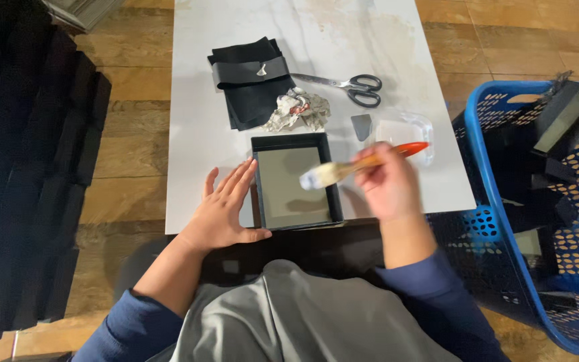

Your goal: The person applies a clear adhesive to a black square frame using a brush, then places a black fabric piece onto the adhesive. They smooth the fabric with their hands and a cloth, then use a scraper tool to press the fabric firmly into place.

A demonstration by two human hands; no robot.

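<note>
A shallow rectangular black box with a grey-tan inner panel lies flat at the near edge of the white counter, its front edge right at the rim. The left hand rests beside it, fingers spread flat and holding nothing, fingertips touching the box's left wall. The right hand has its grip closed round an orange-handled flat paintbrush, whose pale bristles hover over the panel and look blurred.

A hard stroke could push the box off the near edge — the flat hand only steadies one side. Whatever the bristles carry could smear over the black rim. Just behind lie a crumpled stained rag, a stack of black sheets and steel scissors — near enough for a wide sweep to reach them.
</note>
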